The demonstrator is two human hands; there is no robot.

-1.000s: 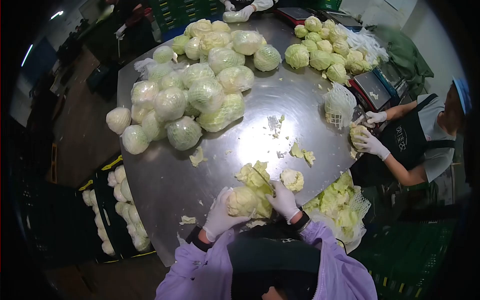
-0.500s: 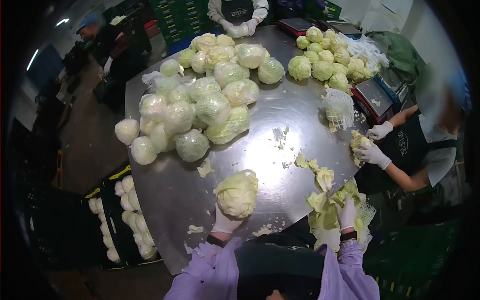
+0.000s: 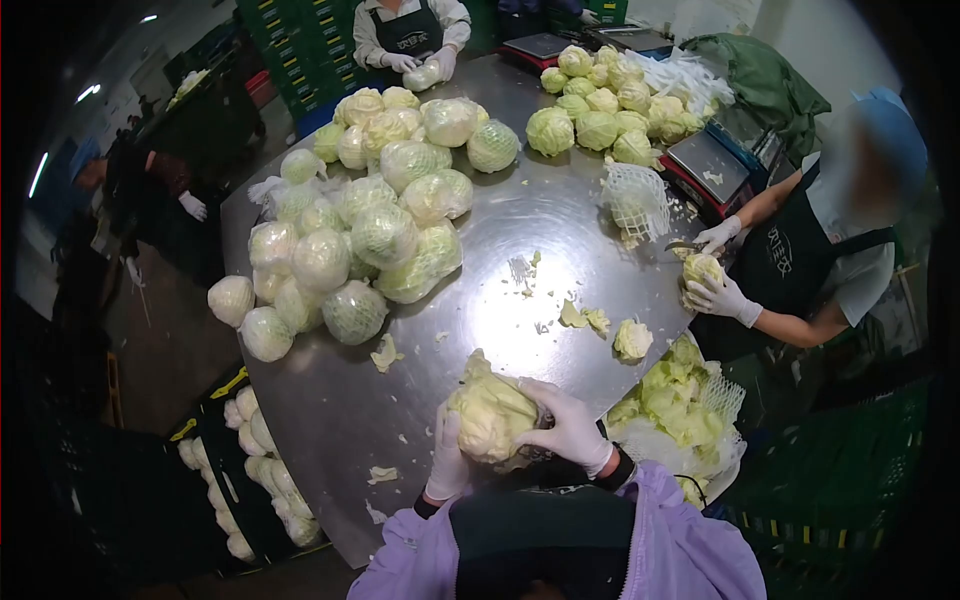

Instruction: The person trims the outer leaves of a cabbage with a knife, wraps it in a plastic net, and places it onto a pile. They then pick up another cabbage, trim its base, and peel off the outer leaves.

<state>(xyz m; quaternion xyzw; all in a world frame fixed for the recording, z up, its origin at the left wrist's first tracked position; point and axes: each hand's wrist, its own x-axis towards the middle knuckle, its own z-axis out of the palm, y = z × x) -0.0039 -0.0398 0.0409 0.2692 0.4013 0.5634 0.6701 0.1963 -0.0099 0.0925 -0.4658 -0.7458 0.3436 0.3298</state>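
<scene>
A pale green cabbage (image 3: 492, 415) is held between both hands at the near edge of the metal table (image 3: 400, 400). My left hand (image 3: 447, 455) in a white glove cups its left side. My right hand (image 3: 568, 425), also gloved, presses on the right side with thumb and fingers apart around it. A loose outer leaf sticks up at the top of the cabbage. To the right, a bag of trimmed leaves (image 3: 680, 395) hangs beside the table edge. Leaf scraps (image 3: 575, 315) and a small pale leafy piece (image 3: 632, 340) lie on the table.
Wrapped cabbages (image 3: 380, 230) are heaped at the left, bare cabbages (image 3: 610, 100) at the back right. A co-worker's gloved hands (image 3: 715, 275) hold another cabbage and a blade at the right. Scales (image 3: 708, 165) stand there. Crates of cabbages (image 3: 255, 430) sit lower left.
My right hand has left the leaf bag and come onto the cabbage, which my left hand alone was holding. The view has shifted slightly.
</scene>
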